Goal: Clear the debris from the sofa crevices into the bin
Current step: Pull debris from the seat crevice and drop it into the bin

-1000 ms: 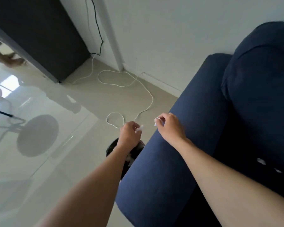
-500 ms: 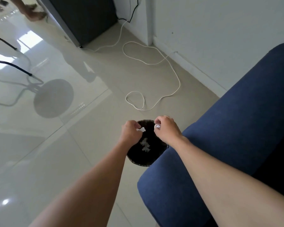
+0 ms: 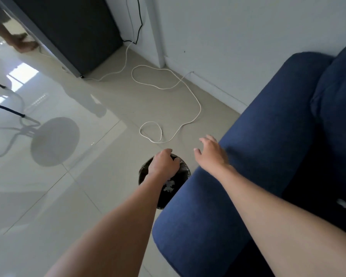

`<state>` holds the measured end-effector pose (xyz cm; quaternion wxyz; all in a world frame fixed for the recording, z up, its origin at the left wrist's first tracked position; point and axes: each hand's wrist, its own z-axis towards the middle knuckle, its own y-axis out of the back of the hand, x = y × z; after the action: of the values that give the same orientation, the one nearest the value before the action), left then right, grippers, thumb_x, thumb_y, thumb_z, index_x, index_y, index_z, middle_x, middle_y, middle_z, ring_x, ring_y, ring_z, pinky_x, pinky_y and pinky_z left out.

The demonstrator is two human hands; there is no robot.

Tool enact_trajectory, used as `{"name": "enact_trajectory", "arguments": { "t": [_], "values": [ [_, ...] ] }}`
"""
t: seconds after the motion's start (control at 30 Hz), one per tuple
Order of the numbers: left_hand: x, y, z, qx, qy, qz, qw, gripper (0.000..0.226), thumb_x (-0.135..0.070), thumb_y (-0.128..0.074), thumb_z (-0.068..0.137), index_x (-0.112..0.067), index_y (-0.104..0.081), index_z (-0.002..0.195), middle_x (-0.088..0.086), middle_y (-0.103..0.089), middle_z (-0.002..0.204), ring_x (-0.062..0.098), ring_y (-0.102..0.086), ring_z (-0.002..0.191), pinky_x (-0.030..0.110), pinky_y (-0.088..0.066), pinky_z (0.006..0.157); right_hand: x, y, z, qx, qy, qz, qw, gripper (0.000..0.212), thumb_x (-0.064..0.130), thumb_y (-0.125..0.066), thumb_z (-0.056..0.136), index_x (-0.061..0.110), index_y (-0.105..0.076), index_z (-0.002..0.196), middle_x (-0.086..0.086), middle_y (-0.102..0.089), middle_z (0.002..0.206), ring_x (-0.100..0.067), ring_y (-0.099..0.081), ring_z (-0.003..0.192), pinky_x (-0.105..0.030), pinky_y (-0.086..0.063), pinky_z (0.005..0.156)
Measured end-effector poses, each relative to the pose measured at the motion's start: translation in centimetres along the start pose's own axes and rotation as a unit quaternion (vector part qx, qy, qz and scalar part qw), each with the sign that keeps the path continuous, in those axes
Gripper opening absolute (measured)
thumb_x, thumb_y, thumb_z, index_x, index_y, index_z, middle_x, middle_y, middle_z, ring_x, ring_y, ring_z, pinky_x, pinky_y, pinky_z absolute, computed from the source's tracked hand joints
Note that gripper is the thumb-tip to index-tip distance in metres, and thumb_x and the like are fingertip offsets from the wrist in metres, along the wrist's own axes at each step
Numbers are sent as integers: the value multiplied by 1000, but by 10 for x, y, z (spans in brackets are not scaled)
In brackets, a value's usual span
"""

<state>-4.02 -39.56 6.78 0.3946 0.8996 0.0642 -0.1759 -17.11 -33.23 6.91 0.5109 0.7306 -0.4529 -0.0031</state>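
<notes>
Since half a second ago both white scraps have been let go: none is seen in either hand now. The right hand (image 3: 212, 154) has been moved off the bin toward the sofa arm, fingers spread wide, palm down, nothing held; it hovers at the inner edge of the navy sofa armrest (image 3: 258, 156). The left hand (image 3: 164, 164) is held directly over the black bin (image 3: 185, 169), fingers curled loosely downward, nothing seen in them; the forearm runs across the bin's near rim and hides much of the opening.

White debris (image 3: 169, 185) is seen inside the bin, beside the left wrist. One more pale scrap (image 3: 342, 202) is seen in the dark crevice between armrest and seat cushion, blurred.

No readable writing or labels are seen.

The bin stands on the glossy pale tile floor (image 3: 68, 196), touching or just beside the armrest's outer side; which cannot be told. A white cable (image 3: 196, 100) is looped on the floor beyond the bin, run toward the wall (image 3: 228, 37). A dark cabinet (image 3: 68, 27) stands in the far corner. A round stand base (image 3: 55, 141) is seen at left.
</notes>
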Motion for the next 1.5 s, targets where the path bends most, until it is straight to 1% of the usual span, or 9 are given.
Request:
{"name": "enact_trajectory", "arguments": {
  "t": [0.1,0.2,0.47,0.7,0.8,1.0,1.17,1.3,1.5],
  "values": [
    [-57,-21,-12,11,-62,25,998,54,-34,-51,94,-17,-42,144,8,-52,142,26,-52,128,40,-44,104,-37,33,-15,-55,-40,13,998,48,31,-48,97,10,-42,140,-11,-22,160,-29,-35,141,-42,-33,112],
    [-119,-50,-33,23,-125,64,990,49,-36,-50,94,-17,-47,139,7,-55,135,28,-60,116,38,-49,95,-89,66,-36,-94,-89,29,991,51,34,-48,96,11,-41,141,-10,-20,160,-31,-37,139,-43,-31,112],
    [-238,-172,-112,70,-301,169,936,50,-34,-50,95,-13,-45,140,9,-48,141,27,-45,132,39,-40,105,-264,116,-127,-166,-236,69,955,48,33,-51,95,6,-48,134,-14,-29,156,-34,-41,136,-44,-35,107],
    [-257,-294,-160,168,-304,214,913,57,-33,-51,95,-15,-37,147,7,-43,148,24,-34,142,41,-36,112,-380,86,-193,-149,-314,123,929,46,30,-54,92,5,-50,130,-12,-43,143,-34,-49,126,-42,-42,98],
    [-257,-329,-163,193,-289,237,907,60,-34,-52,94,-16,-35,148,8,-41,150,24,-35,141,42,-36,113,-415,76,-200,-128,-336,145,922,48,28,-54,93,5,-47,134,-13,-37,150,-34,-43,132,-43,-40,102],
    [-270,-375,-141,205,-267,271,902,62,-35,-53,93,-18,-33,149,8,-41,150,25,-38,139,42,-36,113,-466,66,-180,-106,-342,194,913,54,27,-54,93,7,-39,141,-13,-27,156,-34,-36,139,-43,-37,106],
    [-285,-411,-113,214,-303,299,879,61,-31,-53,95,-16,-31,149,7,-37,153,26,-34,142,42,-34,114,-499,48,-148,-94,-332,212,914,48,23,-54,92,7,-44,135,-13,-35,151,-35,-43,132,-45,-41,102],
    [-295,-436,-89,224,-310,326,865,64,-32,-55,94,-22,-28,151,5,-29,157,27,-30,143,43,-33,114,-520,35,-127,-140,-318,217,912,44,18,-55,89,7,-49,131,-12,-44,143,-34,-50,124,-47,-46,98],
    [-317,-468,-67,240,-332,346,844,69,-28,-58,92,-31,-23,152,2,-27,157,26,-30,143,42,-35,114,-549,24,-106,-122,-313,263,904,57,2,-48,90,21,-39,143,-13,-24,153,-36,-48,124,-46,-47,101]
  ]
}}
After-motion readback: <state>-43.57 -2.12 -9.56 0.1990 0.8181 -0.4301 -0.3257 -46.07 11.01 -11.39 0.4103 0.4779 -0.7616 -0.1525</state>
